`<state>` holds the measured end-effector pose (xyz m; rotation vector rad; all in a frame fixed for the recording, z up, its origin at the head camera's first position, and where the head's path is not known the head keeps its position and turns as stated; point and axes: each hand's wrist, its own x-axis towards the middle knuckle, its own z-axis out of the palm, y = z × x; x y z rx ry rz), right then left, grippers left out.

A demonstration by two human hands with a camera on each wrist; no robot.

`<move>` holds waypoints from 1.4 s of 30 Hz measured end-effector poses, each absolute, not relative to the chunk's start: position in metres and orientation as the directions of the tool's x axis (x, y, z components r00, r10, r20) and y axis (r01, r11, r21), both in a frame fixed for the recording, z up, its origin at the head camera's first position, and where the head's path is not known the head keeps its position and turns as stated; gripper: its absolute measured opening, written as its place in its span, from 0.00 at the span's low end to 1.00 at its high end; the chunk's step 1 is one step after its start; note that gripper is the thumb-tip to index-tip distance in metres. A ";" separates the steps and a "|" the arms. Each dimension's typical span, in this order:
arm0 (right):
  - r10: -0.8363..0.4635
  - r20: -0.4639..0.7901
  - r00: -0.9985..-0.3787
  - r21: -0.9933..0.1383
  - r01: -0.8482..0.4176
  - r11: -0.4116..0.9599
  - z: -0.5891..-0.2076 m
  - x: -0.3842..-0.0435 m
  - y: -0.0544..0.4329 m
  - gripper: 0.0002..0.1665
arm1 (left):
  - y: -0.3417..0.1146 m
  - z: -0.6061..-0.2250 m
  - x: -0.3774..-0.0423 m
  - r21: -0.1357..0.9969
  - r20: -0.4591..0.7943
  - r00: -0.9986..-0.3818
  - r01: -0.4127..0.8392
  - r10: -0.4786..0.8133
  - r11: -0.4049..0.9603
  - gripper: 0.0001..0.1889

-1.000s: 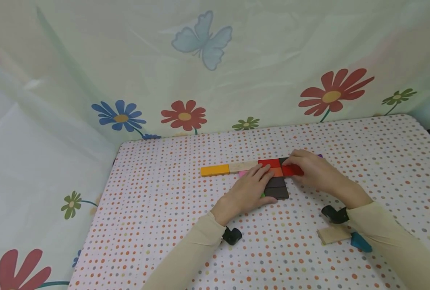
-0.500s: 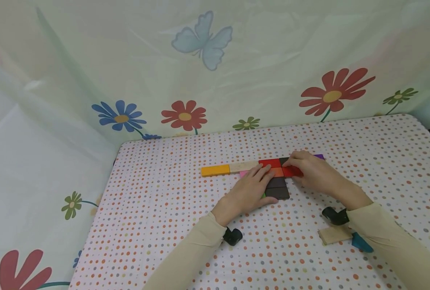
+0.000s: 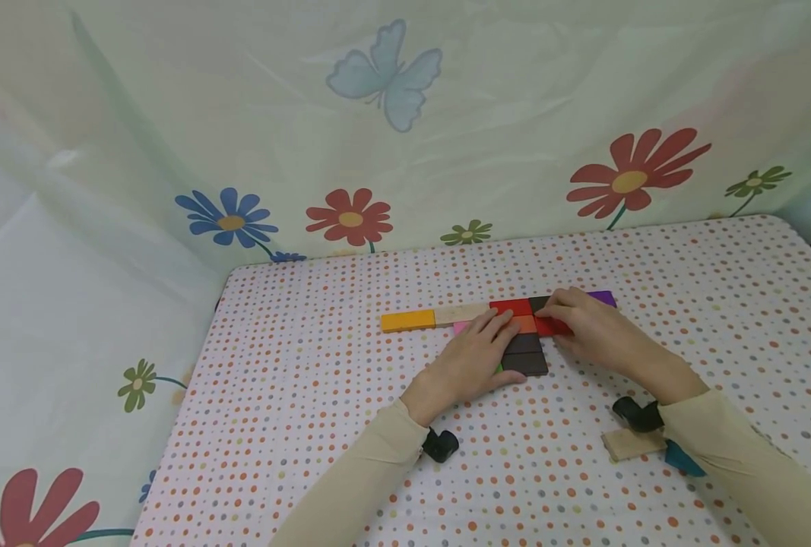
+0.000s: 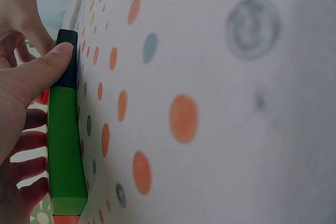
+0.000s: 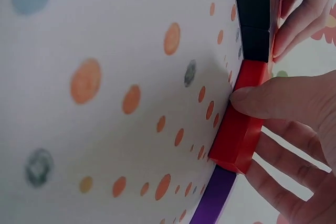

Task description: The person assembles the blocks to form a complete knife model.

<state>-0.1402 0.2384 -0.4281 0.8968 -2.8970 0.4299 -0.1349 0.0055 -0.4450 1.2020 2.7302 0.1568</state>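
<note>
Flat coloured wooden blocks lie edge to edge on the dotted table. In the head view my left hand (image 3: 472, 365) rests over the middle of them, fingers nearly straight. Its thumb touches the edge of a dark block (image 4: 66, 72) beside a green block (image 4: 65, 140). Part of a pink block (image 3: 460, 327) is hidden under this hand. My right hand (image 3: 595, 330) pinches a red block (image 5: 239, 135) between thumb and fingers, at the right side of the dark blocks (image 3: 524, 363). A purple block (image 3: 602, 298) sticks out behind the right hand.
Leftward, the back row runs through a second red block (image 3: 510, 307) and a plain wood block (image 3: 461, 313) to a yellow block (image 3: 408, 320). By the right sleeve lie a loose wood block (image 3: 631, 444) and a teal piece (image 3: 682, 458). A flowered curtain (image 3: 514, 114) hangs behind the table.
More of the purple block shows beside my right hand, whose fingers have shifted very slightly on the red block. My left hand stays in place, and the head view has drifted a little.
</note>
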 end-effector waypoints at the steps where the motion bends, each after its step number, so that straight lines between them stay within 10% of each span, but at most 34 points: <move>1: -0.545 0.161 -0.823 -0.239 -0.568 0.787 -0.428 -0.140 0.238 0.23 | 0.006 -0.445 -0.135 0.154 -0.097 -0.667 0.724 0.739 0.673 0.41; 35: -0.551 0.195 -0.811 -0.258 -0.585 0.769 -0.420 -0.129 0.243 0.18 | 0.008 -0.445 -0.136 0.151 -0.101 -0.659 0.730 0.745 0.666 0.41; 42: -0.620 -0.132 -0.773 -0.460 -0.506 0.729 -0.409 -0.107 0.254 0.10 | 0.007 -0.445 -0.135 0.158 -0.118 -0.674 0.712 0.729 0.684 0.41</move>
